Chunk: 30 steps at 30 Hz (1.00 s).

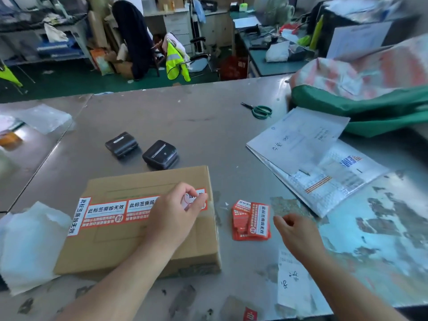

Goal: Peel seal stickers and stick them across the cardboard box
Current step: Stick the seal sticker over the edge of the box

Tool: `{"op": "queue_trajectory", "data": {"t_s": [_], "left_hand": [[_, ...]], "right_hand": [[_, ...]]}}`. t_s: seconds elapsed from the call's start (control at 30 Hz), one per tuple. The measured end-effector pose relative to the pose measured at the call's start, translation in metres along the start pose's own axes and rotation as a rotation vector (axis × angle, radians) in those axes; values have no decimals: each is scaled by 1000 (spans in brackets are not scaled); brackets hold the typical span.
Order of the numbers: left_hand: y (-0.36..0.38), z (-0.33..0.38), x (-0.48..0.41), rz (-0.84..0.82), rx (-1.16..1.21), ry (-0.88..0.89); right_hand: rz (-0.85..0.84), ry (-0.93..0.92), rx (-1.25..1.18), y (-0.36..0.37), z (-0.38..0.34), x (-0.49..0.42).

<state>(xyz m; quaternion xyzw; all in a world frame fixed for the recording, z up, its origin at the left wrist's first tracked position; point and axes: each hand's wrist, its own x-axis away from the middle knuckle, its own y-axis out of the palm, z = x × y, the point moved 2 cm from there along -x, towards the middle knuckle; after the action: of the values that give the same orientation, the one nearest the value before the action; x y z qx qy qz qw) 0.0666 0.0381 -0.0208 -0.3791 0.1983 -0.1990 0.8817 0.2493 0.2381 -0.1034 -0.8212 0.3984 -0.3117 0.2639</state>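
Left hand (pixel 176 212) grips backing paper (pixel 191 200) over box (pixel 139 249) stickers (pixel 106 212).

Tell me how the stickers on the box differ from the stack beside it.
The stickers on the box are stuck flat in a row; the stack lies loose and piled on the table. The box stickers' print mostly runs sideways, the stack's top-to-bottom. Both are red and white.

A shipping or packing workroom: beyond the right grip (pixel 298 235), a worn metal table (pixel 196 117) holds printed papers (pixel 301 144) and scissors (pixel 259 110); farther off stand cluttered desks (pixel 273 59), a drawer cabinet (pixel 178 26) and a hi-vis vest (pixel 176 63).
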Motion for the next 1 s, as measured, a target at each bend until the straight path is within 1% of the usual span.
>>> {"op": "queue_trajectory", "data": {"t_s": [0.13, 0.33, 0.43, 0.53, 0.67, 0.83, 0.93, 1.0], "left_hand": [[2, 4, -1, -36, -41, 9], [6, -7, -5, 2, 7, 3], [3, -12, -3, 47, 106, -20], [-1, -14, -3, 83, 179, -50], [0, -16, -4, 87, 185, -49], [-1, -15, -5, 60, 198, -56], [0, -14, -5, 29, 189, -59], [0, -15, -6, 26, 195, -60]], "right_hand": [[-104, 110, 87, 15, 10, -11], [-104, 166, 28, 45, 15, -35], [-96, 130, 87, 56, 14, -41], [-49, 82, 143, 63, 14, -40], [-41, 81, 227, 67, 17, -37], [3, 90, 181, 72, 16, -43], [33, 70, 251, 73, 10, -44], [84, 48, 293, 73, 8, -43]]}}
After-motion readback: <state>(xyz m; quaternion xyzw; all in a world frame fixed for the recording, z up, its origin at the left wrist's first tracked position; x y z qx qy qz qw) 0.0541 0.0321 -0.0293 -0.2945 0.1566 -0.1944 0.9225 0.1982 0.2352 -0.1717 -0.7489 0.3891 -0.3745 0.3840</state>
